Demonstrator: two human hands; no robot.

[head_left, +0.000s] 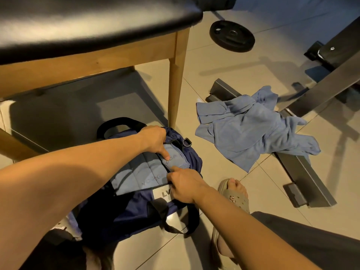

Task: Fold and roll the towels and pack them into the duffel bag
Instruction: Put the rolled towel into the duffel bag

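A navy duffel bag (136, 213) lies open on the tiled floor below me. Several rolled light-blue towels (136, 172) lie side by side inside it. My left hand (153, 140) grips the bag's far rim, its index finger pressing down on the rightmost roll (175, 159). My right hand (185, 188) holds the near rim by the white label, its index finger pointing at the same roll. More light-blue towels (251, 129) lie crumpled in a loose heap on the floor to the right.
A wooden bench leg (176, 80) stands just behind the bag, under a black padded seat (87, 22). A grey metal frame (303, 172) runs under the crumpled heap. A black weight plate (231, 36) lies far back. My sandalled foot (233, 193) is beside the bag.
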